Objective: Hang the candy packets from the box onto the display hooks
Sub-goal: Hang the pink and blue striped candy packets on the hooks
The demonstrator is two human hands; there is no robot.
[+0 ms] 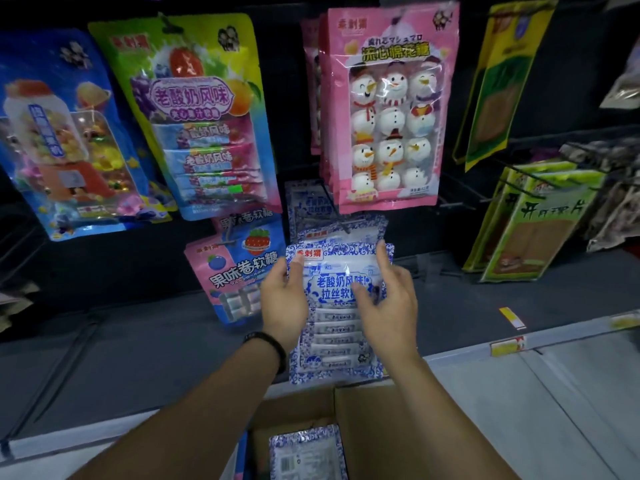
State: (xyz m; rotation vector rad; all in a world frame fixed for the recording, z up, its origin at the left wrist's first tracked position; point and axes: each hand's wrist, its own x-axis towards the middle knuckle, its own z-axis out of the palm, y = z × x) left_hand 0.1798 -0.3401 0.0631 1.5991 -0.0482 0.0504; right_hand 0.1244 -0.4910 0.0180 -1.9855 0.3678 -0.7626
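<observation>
A blue-and-white candy packet [334,337] hangs upright in front of me, below the pink snowman bag. My left hand [284,299] grips its upper left edge, thumb over the front. My right hand [389,299] holds its upper right side, index finger raised along the edge and thumb on the front. More packets of the same kind [343,232] hang just behind it on a display hook [346,226]. The open cardboard box [363,410] sits below my arms, with another blue-and-white packet [306,452] lying inside.
Hanging around are a pink snowman marshmallow bag [388,109], a rainbow yoghurt candy bag [197,116], a blue gumball bag [65,133], a strawberry roll candy bag [239,271] and green packets [533,223] at right. A grey shelf edge with yellow price tags [507,346] runs at right.
</observation>
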